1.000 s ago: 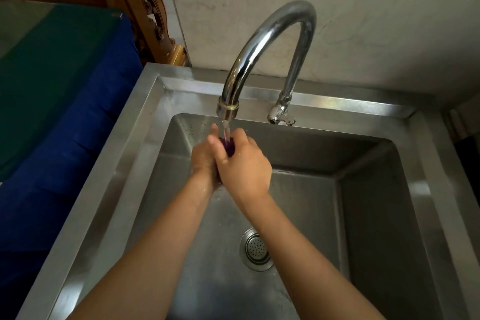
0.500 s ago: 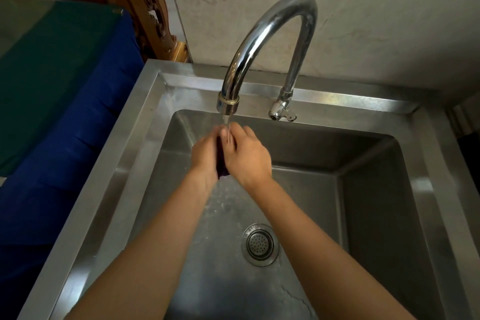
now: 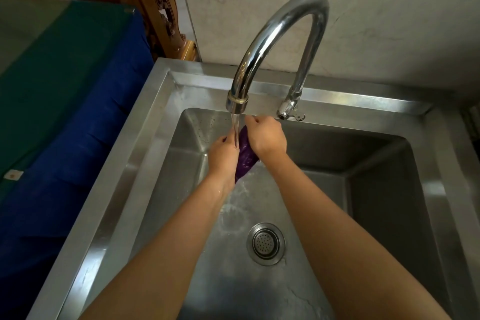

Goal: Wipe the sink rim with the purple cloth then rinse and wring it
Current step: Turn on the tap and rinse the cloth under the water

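Gleaming steel sink (image 3: 145, 153) beneath pale wall (image 3: 389, 21)

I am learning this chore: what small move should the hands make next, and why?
Probably twist the purple cloth to wring it: left hand and right hand grip it, bunched, under the faucet stream.

Most of the purple cloth (image 3: 245, 157) is hidden between the left hand (image 3: 224, 156) and right hand (image 3: 267, 138).
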Motion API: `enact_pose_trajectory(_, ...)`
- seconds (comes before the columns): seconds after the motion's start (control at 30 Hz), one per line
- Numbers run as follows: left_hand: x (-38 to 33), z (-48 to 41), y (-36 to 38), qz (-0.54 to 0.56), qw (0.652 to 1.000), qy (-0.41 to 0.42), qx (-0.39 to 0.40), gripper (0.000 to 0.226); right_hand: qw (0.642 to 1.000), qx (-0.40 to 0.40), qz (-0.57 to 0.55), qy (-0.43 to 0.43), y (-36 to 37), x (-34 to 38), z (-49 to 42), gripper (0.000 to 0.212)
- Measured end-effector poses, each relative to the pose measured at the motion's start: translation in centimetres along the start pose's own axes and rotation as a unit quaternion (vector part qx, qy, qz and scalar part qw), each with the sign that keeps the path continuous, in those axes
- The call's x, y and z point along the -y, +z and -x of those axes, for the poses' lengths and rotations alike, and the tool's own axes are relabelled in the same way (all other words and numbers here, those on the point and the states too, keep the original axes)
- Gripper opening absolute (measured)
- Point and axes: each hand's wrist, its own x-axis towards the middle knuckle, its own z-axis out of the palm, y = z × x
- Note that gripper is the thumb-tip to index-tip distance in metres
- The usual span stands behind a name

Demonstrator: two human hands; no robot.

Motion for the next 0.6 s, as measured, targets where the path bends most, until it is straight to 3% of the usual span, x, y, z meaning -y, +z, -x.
enact_pose_trajectory(0.1,0.3,-0.3,-0.2,-0.016,0.999,-0.04,0.009,0.038,0.996,0.069,-0.048,0.015,-1.1,-1.2,-0.4,0.042)
enact_pose_trajectory(0.2,0.3,-0.6,-0.8,0.057,0.984,-0.131,0.109,0.074,0.987,0.116,-0.113,0.025,-2.8,-1.7,0.3,0.057)
enact_pose_trajectory(0.4,0.2,-0.8,-1.0,0.114,0.972,-0.155,0.133,0.03,0.967,0.108,-0.201,0.114,-5.6,-3.0,-0.3,0.072)
enact_pose_trajectory(0.5,0.5,-0.9,-1.3,0.128,0.972,-0.144,0.132,0.037,0.956,0.107,-0.206,0.18,-6.5,-3.0,-0.5,0.07)
enact_pose_trajectory(0.6,0.5,-0.6,-1.6,0.146,0.972,-0.135,0.125,0.048,0.959,0.06,-0.218,0.17,-7.3,-3.7,-0.6,0.061)
